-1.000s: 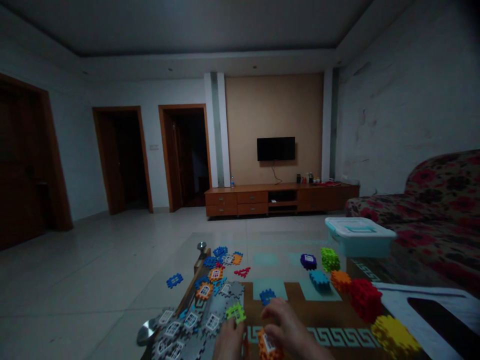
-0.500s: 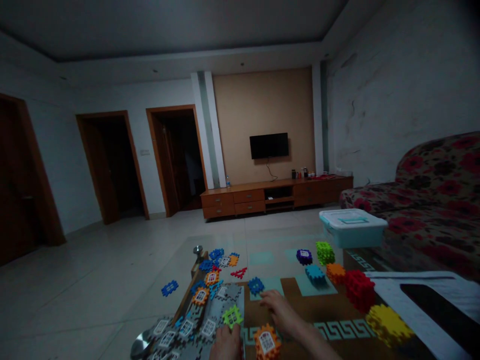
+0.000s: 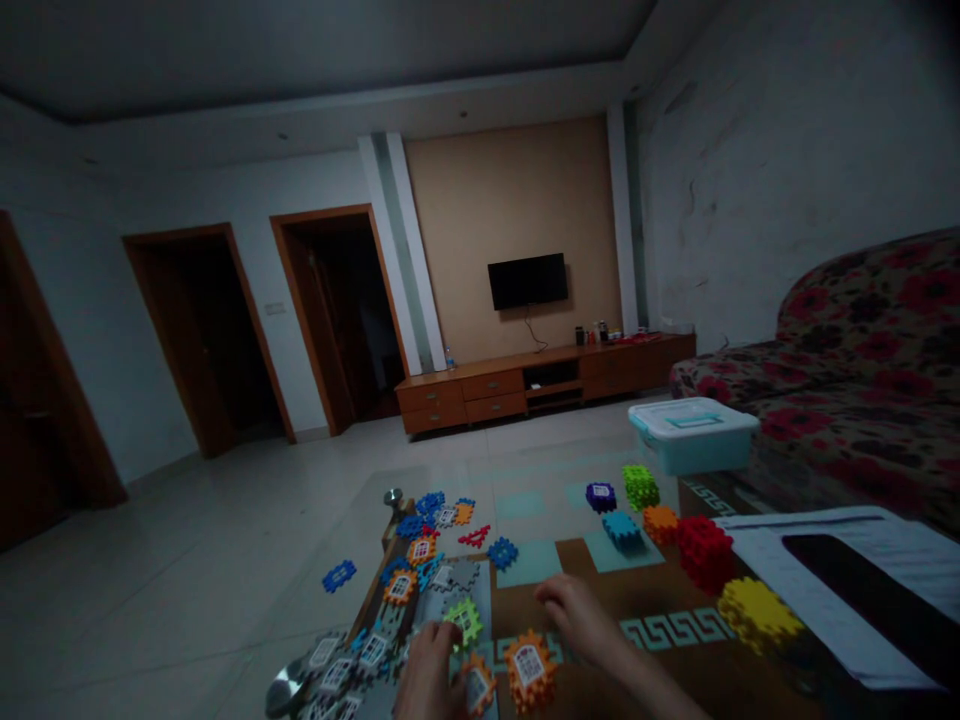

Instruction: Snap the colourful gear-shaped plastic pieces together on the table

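My left hand (image 3: pixel 424 670) lies at the table's near edge among the flat grey window tiles (image 3: pixel 352 655). Its fingertips reach toward a green tile (image 3: pixel 465 618), and an orange tile (image 3: pixel 478 686) touches its thumb side; the dim picture hides whether it grips that tile. An orange cube of interlocked tiles (image 3: pixel 531 670) stands just right of it. My right hand (image 3: pixel 581 620) rests on the brown table (image 3: pixel 660 600) behind the cube, fingers loosely curled and holding nothing. A blue tile (image 3: pixel 501 552) lies a little beyond it.
Loose blue and orange tiles (image 3: pixel 420 540) cluster at the left. Purple (image 3: pixel 600 496), green (image 3: pixel 640 486), blue (image 3: pixel 621 527), orange (image 3: pixel 660 522), red (image 3: pixel 703 552) and yellow (image 3: pixel 754 612) cubes stand on the right. A teal lidded box (image 3: pixel 690 434), papers (image 3: pixel 847 580), a floral sofa (image 3: pixel 862 370).
My right hand let go of the orange cube, reached toward the blue tile, then settled behind the cube. My left hand shifted slightly left, and an orange tile now shows beside it. The view swung right.
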The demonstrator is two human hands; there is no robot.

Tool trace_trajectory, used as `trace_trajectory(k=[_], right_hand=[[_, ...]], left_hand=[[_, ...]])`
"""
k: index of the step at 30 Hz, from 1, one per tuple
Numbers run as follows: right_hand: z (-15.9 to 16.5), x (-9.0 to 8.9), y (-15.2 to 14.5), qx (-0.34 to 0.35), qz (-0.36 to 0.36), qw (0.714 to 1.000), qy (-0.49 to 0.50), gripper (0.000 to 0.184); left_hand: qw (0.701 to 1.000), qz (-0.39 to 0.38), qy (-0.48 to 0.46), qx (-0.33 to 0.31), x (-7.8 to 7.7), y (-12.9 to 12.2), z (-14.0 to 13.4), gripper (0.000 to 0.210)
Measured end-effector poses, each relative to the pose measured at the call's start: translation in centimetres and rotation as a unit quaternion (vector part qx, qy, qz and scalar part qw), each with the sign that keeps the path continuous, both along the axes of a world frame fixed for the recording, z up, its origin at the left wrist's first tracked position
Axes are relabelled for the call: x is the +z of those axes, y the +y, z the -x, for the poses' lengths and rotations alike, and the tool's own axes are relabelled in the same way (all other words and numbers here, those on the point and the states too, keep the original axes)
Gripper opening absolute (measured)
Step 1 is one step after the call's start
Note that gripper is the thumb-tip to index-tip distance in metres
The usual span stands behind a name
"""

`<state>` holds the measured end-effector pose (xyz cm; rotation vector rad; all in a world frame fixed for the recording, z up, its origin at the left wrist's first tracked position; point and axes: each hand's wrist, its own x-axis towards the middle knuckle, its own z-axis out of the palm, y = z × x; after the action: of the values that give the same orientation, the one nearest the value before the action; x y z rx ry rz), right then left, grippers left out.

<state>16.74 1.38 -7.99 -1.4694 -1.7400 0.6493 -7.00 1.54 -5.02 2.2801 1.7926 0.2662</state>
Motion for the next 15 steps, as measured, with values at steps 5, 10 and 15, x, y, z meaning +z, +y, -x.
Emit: trace_trajectory(k=[5,10,15], right_hand=[[0.5,0.1,-1.0,0.166,0.023,0.986,0.014,0.077],[1.4,-0.4,-1.7,0.194,0.037,0.980,-0.032,0.089],[2.0,1.3,-3.1,0.146,0.041,0.984,-0.089,0.074]], left_hand=[[0.997,0.059,0.042,-0.028,-0.6,-0.3,-0.8,0.041],[0.991,0.076,0.109,0.001,0.2,-1.1,-2.7,0.048],[0.994,0.078,0.078,0.007,0.2,-1.3,-2.7,0.047]])
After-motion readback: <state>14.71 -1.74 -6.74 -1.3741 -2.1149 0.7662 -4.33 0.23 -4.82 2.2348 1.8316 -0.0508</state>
